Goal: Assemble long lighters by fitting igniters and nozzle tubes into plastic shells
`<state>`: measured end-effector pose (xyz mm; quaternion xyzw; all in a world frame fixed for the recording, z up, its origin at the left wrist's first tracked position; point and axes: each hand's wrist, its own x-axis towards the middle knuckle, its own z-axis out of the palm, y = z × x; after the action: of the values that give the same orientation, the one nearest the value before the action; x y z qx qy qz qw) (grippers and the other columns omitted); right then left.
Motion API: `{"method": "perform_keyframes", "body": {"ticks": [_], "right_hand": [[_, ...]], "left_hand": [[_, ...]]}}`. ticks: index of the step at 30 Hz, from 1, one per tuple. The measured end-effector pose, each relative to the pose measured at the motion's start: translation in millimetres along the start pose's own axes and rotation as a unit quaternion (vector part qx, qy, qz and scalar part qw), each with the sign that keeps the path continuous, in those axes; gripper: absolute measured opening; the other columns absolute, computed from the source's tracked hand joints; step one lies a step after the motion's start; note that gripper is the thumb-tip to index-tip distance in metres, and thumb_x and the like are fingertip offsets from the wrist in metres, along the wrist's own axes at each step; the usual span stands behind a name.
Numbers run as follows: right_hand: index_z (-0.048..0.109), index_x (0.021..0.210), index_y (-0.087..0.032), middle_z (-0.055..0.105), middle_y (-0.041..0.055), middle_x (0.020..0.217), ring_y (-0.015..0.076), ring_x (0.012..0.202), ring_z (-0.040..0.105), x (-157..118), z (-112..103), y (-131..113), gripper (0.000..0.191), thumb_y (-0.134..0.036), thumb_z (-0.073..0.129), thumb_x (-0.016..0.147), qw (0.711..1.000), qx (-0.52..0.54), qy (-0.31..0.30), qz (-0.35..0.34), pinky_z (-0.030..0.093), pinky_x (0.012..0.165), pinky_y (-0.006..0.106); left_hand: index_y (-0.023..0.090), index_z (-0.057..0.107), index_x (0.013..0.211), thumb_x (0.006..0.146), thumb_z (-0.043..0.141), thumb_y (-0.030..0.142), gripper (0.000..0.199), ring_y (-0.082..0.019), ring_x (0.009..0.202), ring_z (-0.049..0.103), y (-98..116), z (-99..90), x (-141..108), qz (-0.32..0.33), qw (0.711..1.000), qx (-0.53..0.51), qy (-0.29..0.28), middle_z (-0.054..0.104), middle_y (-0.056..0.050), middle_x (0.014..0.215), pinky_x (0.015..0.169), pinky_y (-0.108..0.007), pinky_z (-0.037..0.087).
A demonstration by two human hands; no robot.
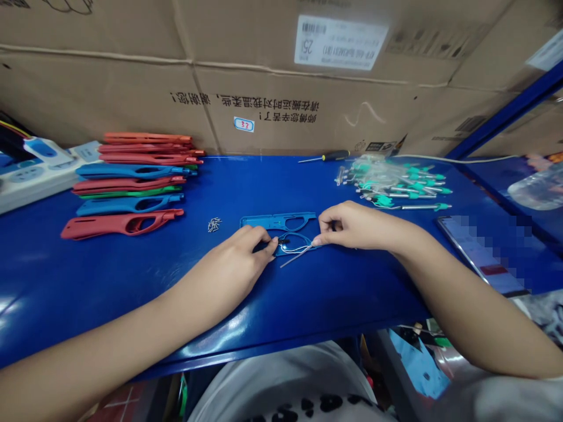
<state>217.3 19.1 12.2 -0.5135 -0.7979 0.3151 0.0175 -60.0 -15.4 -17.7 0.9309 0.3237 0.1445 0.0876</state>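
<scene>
Two blue plastic shell halves lie at the middle of the blue table. The upper half (pixel 264 221) lies open, its handle loop to the right. The lower half (pixel 303 238) holds a small black part and white wires (pixel 295 249). My left hand (pixel 246 252) pinches at the black part, thumb and index finger together over the lower half. My right hand (pixel 347 225) has its thumb and index finger closed at the right end of this half, on the white wires. A thin grey rod (pixel 295 257) slants below the wires. My left fingers hide part of the lower half.
A pile of small screws (pixel 214 224) lies left of the shells. Red, blue and green shells (pixel 127 223) are stacked left, beside a power strip (pixel 39 176). Behind are a screwdriver (pixel 336 156) and green-tipped metal parts (pixel 409 181); a phone (pixel 479 252) lies right.
</scene>
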Motion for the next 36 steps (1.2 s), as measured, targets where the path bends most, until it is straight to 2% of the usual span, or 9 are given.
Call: {"method": "perform_keyframes", "body": {"ticks": [2,5,8,10,14,17,22,28,36], "right_hand": [[0.064,0.076,-0.017,0.062,-0.0002,0.070,0.0117,0.059,0.048,0,0,0,0.028,-0.042,0.067,0.088,0.999,0.000,-0.001,-0.048,0.032,0.058,0.026],[0.068,0.096,-0.017,0.067,0.0037,0.091,0.0124,0.067,0.052,-3,2,-2,0.016,-0.032,0.063,0.093,0.989,-0.002,0.007,-0.150,0.037,0.063,0.025],[0.065,0.107,-0.019,0.066,0.0059,0.105,0.0145,0.080,0.058,-5,8,-8,0.019,-0.034,0.061,0.096,0.973,-0.033,0.028,-0.226,0.040,0.068,0.025],[0.064,0.107,-0.020,0.065,0.0057,0.108,0.0159,0.085,0.060,-6,14,-12,0.021,-0.038,0.062,0.096,0.965,-0.092,0.043,-0.242,0.038,0.068,0.026],[0.063,0.104,-0.021,0.065,0.0046,0.106,0.0145,0.077,0.059,-6,21,-18,0.016,-0.032,0.053,0.101,0.951,-0.195,0.045,-0.234,0.033,0.061,0.026],[0.062,0.103,-0.021,0.065,0.0047,0.102,0.0148,0.077,0.058,-7,20,-18,0.020,-0.031,0.046,0.104,0.950,-0.200,0.044,-0.235,0.033,0.061,0.026],[0.057,0.101,-0.020,0.066,0.0027,0.097,0.0139,0.073,0.056,-7,18,-18,0.012,-0.027,0.047,0.103,0.968,-0.133,0.054,-0.205,0.032,0.061,0.027],[0.056,0.102,-0.019,0.064,0.0010,0.089,0.0116,0.064,0.050,-2,25,-17,0.006,-0.023,0.052,0.099,0.978,-0.028,0.081,-0.192,0.033,0.062,0.025],[0.048,0.106,-0.021,0.062,-0.0017,0.086,0.0101,0.063,0.050,-5,25,-19,0.010,-0.015,0.048,0.097,0.982,0.049,0.051,-0.174,0.035,0.062,0.024]], "left_hand": [[0.015,0.070,0.120,0.104,0.042,0.024,0.034,-0.027,0.097,0.063,1,-0.6,1,-0.004,1.000,0.004,-0.007,0.064,-0.012,0.108,0.084,-0.043,0.057],[0.014,0.070,0.120,0.103,0.047,0.024,0.031,-0.027,0.101,0.063,-3,0.3,1,0.004,1.000,-0.012,0.016,0.064,-0.013,0.110,0.087,-0.044,0.057],[0.014,0.068,0.123,0.102,0.050,0.024,0.030,-0.025,0.103,0.064,-7,1.1,1,0.017,0.999,-0.032,0.038,0.065,-0.012,0.112,0.090,-0.042,0.058],[0.015,0.065,0.127,0.101,0.052,0.024,0.031,-0.025,0.104,0.065,-7,0.8,1,0.016,0.998,-0.040,0.044,0.066,-0.012,0.114,0.092,-0.043,0.058],[0.020,0.060,0.133,0.099,0.051,0.019,0.035,-0.026,0.115,0.062,-6,-0.1,2,0.014,0.997,-0.066,0.029,0.063,-0.012,0.124,0.097,-0.044,0.055],[0.021,0.064,0.126,0.100,0.050,0.019,0.029,-0.026,0.116,0.060,-5,0.6,3,0.023,0.996,-0.090,0.012,0.062,-0.011,0.123,0.099,-0.044,0.053],[0.021,0.065,0.124,0.101,0.053,0.022,0.026,-0.022,0.114,0.059,-8,4.8,4,0.023,0.992,-0.121,0.039,0.062,-0.009,0.121,0.100,-0.040,0.052],[0.021,0.067,0.123,0.100,0.055,0.020,0.026,-0.024,0.115,0.059,-12,9.9,3,0.042,0.991,-0.118,0.051,0.061,-0.010,0.121,0.099,-0.043,0.052],[0.019,0.068,0.119,0.099,0.055,0.017,0.024,-0.023,0.115,0.058,-11,10.7,3,0.044,0.990,-0.124,0.059,0.059,-0.011,0.123,0.099,-0.041,0.052]]}}
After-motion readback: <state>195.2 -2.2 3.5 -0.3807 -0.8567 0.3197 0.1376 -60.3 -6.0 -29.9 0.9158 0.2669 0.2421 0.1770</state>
